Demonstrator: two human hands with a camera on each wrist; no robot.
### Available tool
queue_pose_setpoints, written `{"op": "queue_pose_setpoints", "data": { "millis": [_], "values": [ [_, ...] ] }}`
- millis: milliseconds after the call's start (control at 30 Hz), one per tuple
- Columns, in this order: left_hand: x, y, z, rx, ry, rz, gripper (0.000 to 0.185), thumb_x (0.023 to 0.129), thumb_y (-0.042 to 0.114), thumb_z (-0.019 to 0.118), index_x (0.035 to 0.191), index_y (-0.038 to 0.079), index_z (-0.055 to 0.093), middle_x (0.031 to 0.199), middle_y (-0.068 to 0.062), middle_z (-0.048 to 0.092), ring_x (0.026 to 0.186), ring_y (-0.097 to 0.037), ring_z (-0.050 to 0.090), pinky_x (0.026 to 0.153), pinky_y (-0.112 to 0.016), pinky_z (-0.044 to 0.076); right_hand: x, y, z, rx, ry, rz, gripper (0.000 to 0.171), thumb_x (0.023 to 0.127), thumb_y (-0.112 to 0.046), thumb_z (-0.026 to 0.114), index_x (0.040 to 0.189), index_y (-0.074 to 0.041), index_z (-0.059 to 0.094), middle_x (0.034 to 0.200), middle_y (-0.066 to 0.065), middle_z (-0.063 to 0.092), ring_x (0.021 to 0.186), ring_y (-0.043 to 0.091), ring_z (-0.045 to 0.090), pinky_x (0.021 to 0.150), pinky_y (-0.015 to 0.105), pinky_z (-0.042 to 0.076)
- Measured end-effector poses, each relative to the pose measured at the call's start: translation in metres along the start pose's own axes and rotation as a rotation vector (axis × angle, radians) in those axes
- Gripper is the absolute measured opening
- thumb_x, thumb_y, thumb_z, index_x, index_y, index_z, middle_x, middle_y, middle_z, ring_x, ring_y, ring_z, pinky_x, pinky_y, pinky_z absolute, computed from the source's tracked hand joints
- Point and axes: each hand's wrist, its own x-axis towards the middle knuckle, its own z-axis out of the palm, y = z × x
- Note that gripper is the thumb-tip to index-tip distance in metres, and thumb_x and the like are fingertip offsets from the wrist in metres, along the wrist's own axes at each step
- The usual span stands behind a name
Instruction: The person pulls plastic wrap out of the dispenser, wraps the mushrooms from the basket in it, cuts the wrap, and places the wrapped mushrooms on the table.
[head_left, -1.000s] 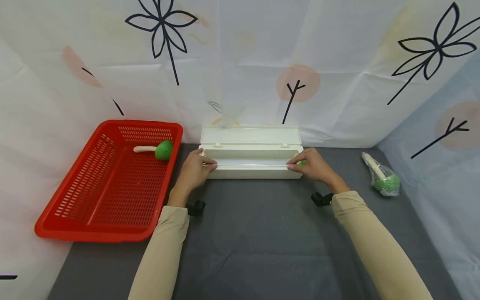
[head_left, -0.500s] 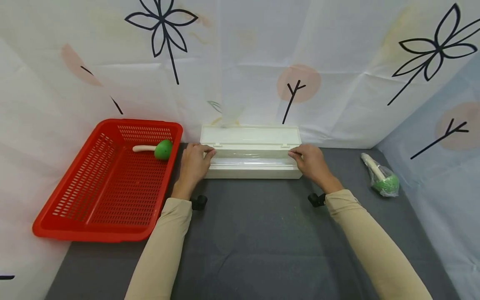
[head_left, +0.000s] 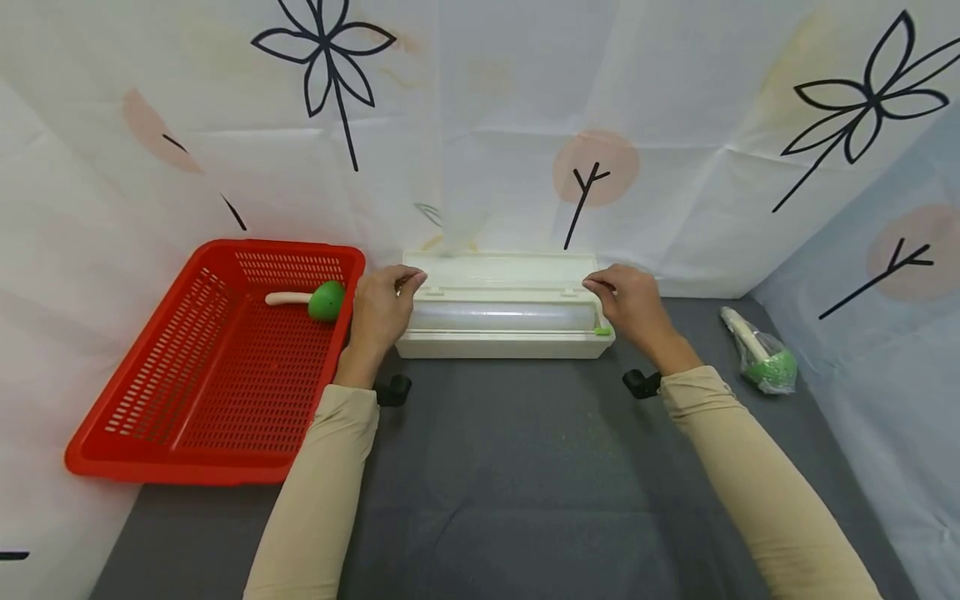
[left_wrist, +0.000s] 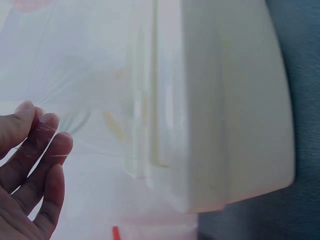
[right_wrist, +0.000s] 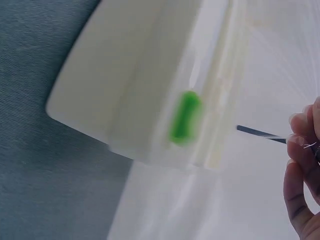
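Observation:
A cream cling-film dispenser box (head_left: 502, 343) stands at the back of the grey table, lid (head_left: 495, 265) open and the roll (head_left: 502, 317) showing inside. My left hand (head_left: 405, 282) pinches the left corner of the clear film (head_left: 498, 292) and my right hand (head_left: 597, 287) pinches the right corner. Both hold the film stretched above the box. In the left wrist view the left hand's fingers (left_wrist: 35, 150) grip wrinkled film (left_wrist: 90, 100) beside the box (left_wrist: 235, 100). The right wrist view shows the right hand's fingers (right_wrist: 302, 165) near the box's green slider (right_wrist: 186, 116).
A red perforated basket (head_left: 150, 392) lies at the left with a green-headed, cream-handled tool (head_left: 326, 300) in its far corner. A similar tool wrapped in clear film (head_left: 765, 354) lies at the right. White patterned cloth walls the back and both sides of the table (head_left: 510, 467).
Both hands rose from the box's front edge up and back toward the lid, drawing the film out with them. The box shifted slightly.

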Motion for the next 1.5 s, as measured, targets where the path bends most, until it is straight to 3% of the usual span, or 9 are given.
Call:
{"op": "queue_pose_setpoints", "data": {
  "millis": [533, 1067, 1500],
  "values": [
    [0.013, 0.023, -0.016, -0.103, 0.072, 0.043, 0.016, 0.096, 0.009, 0.072, 0.101, -0.005, 0.077, 0.096, -0.020, 0.075, 0.090, -0.036, 0.068, 0.085, -0.049, 0.053, 0.018, -0.007, -0.025, 0.027, 0.099, -0.045, 0.011, 0.093, -0.003, 0.071, 0.098, 0.006, 0.076, 0.084, 0.018, 0.070, 0.073, 0.031, 0.064, 0.063, 0.043, 0.048],
    [0.026, 0.040, -0.030, -0.129, 0.125, 0.097, 0.018, 0.097, 0.010, 0.070, 0.102, -0.006, 0.077, 0.095, -0.020, 0.075, 0.086, -0.034, 0.068, 0.081, -0.045, 0.054, 0.032, -0.016, -0.043, 0.023, 0.172, -0.060, 0.013, 0.093, -0.004, 0.073, 0.098, 0.007, 0.076, 0.085, 0.021, 0.071, 0.073, 0.033, 0.064, 0.064, 0.039, 0.047],
    [0.035, 0.053, -0.040, -0.144, 0.156, 0.140, 0.019, 0.096, 0.009, 0.071, 0.101, -0.008, 0.076, 0.095, -0.022, 0.074, 0.084, -0.035, 0.067, 0.078, -0.044, 0.052, 0.046, -0.019, -0.057, 0.011, 0.243, -0.098, 0.013, 0.091, -0.005, 0.075, 0.096, 0.007, 0.076, 0.084, 0.020, 0.071, 0.076, 0.033, 0.068, 0.066, 0.044, 0.050]
  ]
}}
